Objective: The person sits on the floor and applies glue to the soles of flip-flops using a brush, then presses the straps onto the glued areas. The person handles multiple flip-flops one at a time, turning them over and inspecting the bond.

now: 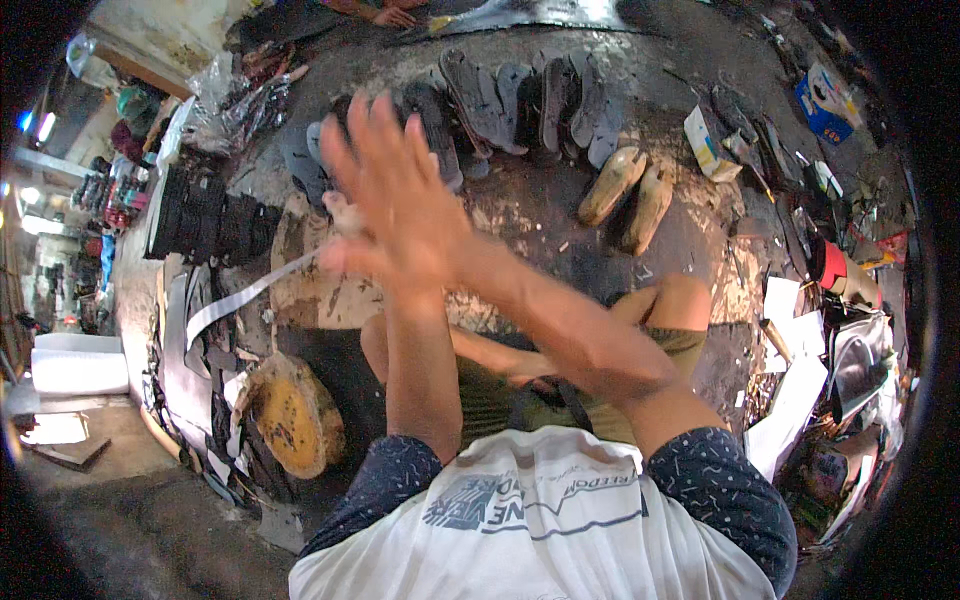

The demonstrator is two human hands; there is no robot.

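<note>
My right hand [400, 215] crosses over in front of my left, its back showing, fingers stretched and spread; motion smears it. My left forearm [422, 350] rises to the same spot, and most of my left hand lies hidden behind the right one. A thin white strip [250, 290] runs from beside the right thumb down to the left in a curve. Whether a hand grips it I cannot see. Beyond the hands, several dark shoe soles [475, 100] lie in a row, with a pair of wooden shoe lasts [613, 186] to their right.
A round wooden block [293, 415] stands left of my crossed legs. Black strapped pieces [205, 215] are stacked at the left. White sheets [790, 400] and scraps crowd the right, below a blue box [825, 105]. Another person's hand [393, 17] shows at the top.
</note>
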